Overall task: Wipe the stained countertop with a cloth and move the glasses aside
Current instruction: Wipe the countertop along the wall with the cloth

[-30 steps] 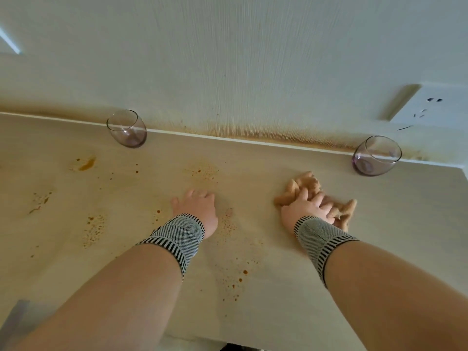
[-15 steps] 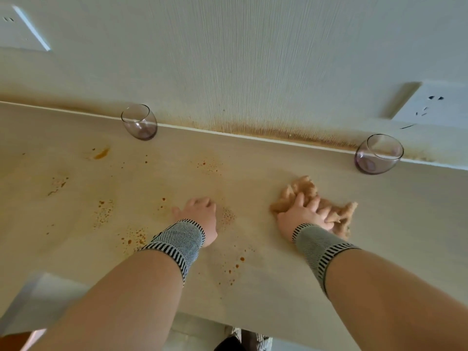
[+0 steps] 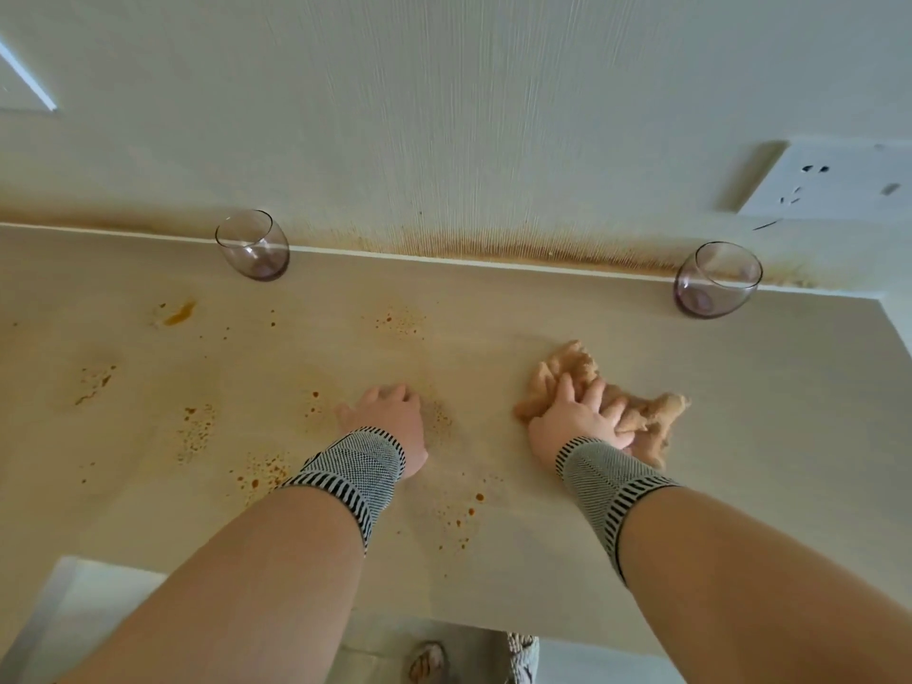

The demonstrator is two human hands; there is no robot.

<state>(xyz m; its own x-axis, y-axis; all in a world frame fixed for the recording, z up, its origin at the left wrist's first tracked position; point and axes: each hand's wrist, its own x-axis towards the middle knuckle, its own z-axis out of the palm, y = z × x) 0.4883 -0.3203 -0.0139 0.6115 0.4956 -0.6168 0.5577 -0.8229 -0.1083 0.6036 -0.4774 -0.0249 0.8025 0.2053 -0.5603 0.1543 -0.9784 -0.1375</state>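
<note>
Pale countertop [image 3: 740, 436] across lower 2/3 of frame, w/ orange-brown stains [image 3: 197, 427] mostly left and centre. Wall [image 3: 444, 116] above, brown streak along its base; white socket plate [image 3: 834, 180] at upper right, no readable writing. Right hand [image 3: 575, 419] centre-right, fingers [image 3: 594, 393] spread almost straight, pressing flat on crumpled tan cloth [image 3: 641, 417]. Left hand [image 3: 392, 417] at centre, resting on bare countertop, fingers slightly curled, holding nothing. Striped knit bands on both wrists. Left glass [image 3: 252, 245] at upper left, right glass [image 3: 716, 279] at upper right, both upright against wall, well apart, untouched. No brands or labels legible.
</note>
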